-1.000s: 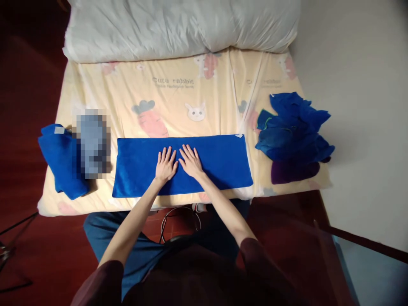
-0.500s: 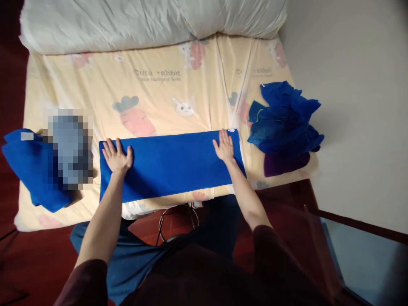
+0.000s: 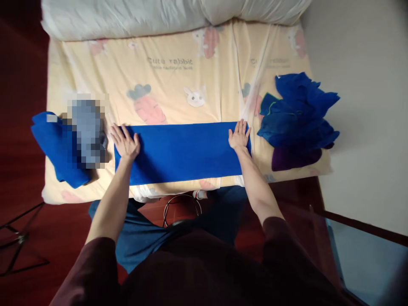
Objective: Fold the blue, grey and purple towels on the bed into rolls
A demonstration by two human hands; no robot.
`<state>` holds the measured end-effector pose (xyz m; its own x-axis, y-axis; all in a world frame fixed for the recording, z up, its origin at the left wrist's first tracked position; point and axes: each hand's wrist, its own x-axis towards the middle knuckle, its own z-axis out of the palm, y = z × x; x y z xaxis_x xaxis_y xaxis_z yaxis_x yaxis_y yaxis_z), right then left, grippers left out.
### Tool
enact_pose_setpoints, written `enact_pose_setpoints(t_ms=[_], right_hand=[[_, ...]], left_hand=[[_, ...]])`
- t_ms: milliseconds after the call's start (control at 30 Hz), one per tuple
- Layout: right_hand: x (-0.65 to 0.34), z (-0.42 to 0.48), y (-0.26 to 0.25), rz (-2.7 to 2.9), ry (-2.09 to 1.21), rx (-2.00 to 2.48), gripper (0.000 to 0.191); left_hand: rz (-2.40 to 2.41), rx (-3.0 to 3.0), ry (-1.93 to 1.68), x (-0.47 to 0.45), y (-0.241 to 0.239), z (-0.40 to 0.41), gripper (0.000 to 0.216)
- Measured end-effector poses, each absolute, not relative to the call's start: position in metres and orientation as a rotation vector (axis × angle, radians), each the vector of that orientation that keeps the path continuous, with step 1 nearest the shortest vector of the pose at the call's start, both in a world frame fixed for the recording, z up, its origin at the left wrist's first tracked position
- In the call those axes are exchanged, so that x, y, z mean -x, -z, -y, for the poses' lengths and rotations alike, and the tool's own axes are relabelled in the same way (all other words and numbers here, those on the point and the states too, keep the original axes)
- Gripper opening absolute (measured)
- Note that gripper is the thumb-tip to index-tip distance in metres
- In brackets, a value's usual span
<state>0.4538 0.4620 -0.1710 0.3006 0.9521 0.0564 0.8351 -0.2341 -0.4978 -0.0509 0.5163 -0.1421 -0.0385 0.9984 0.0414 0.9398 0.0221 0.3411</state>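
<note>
Blue cloth (image 3: 186, 151): long flat rectangle, smooth (faint shading near left edge).

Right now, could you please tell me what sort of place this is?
Probably a bedroom, though I can't be certain: the pale yellow rabbit-and-carrot sheet looks like bedding, and a puffy, quilt-like bundle lies along its far side.

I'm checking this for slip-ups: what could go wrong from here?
The left hand and right hand lie flat near opposite ends of the long blue cloth; uneven pressure might wrinkle it. The blue bundle lies at the left edge of the bed, so a knock might send it off.
</note>
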Motion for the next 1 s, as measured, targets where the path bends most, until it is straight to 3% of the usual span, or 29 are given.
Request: enact_pose_setpoints(t_ms=[167,400,667,1000], right_hand=[[-0.322,-0.432,0.144,1.867,-0.329,2.071,0.067],[-0.201,-0.365,0.162,1.971,-0.584,1.923,0.067],[-0.244,-0.362,0.165,1.988,-0.565,1.858,0.068],[-0.441,-0.296,0.176,1.632,-0.274,2.482,0.073]], left_hand=[[-1.768,-2.205,-0.341,-0.017,0.134,-0.453,0.072],[-1.593,-2.226,-0.342,-0.071,0.164,-0.385,0.069],[-1.730,-2.208,-0.351,-0.025,0.153,-0.375,0.068],[-2.220,-1.875,-0.598,0.101,0.163,-0.345,0.075]])
